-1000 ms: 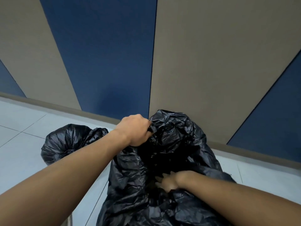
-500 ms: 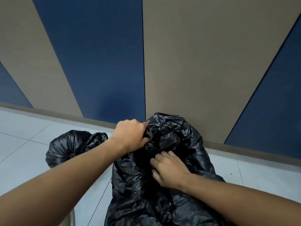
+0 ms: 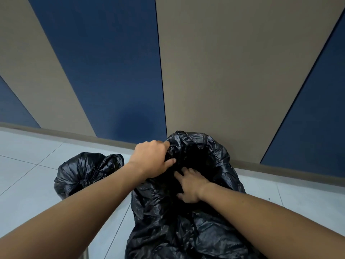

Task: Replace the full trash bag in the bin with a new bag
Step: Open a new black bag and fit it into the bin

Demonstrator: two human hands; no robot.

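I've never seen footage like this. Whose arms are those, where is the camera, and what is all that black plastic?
There is no machine here. The camera sits on a person's head and looks forward and down, so the two bare arms reaching in from the bottom are the wearer's own. The left hand is closed on the bunched top edge of a crinkled black bag in front of them. The right hand lies on the same plastic with its fingers spread, not gripping it. Whatever is under that bag is hidden. To the left, a second black bag, tied shut, sits on the pale tiled floor. Behind everything is a wall of blue and beige panels.
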